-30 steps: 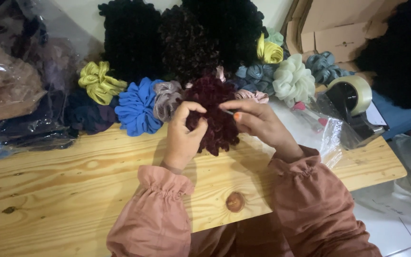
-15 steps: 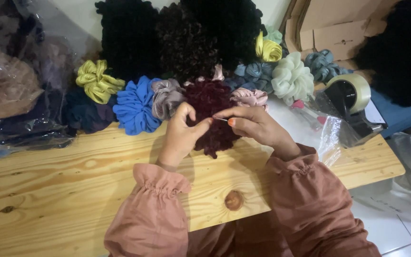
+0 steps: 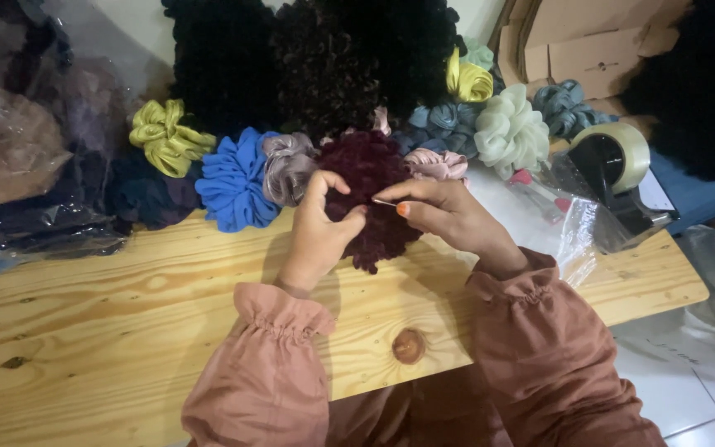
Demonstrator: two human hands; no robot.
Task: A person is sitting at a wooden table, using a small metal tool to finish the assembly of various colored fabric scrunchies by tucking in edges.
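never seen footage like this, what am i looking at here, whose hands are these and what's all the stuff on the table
This is one picture from a camera worn on a person's head, looking down at that person's own two bare hands; there is no machine. The sleeves are dusty pink. The left hand grips a fluffy dark red scrunchie over a pale wooden table. The right hand pinches a thin needle at the scrunchie. Behind it lies a row of other scrunchies: a blue one, a yellow-green one, a grey-mauve one, a pale green one, with dark fluffy ones heaped at the back. At the right stands a tape dispenser, with clear plastic bags beside it. Cardboard boxes sit at the top right.
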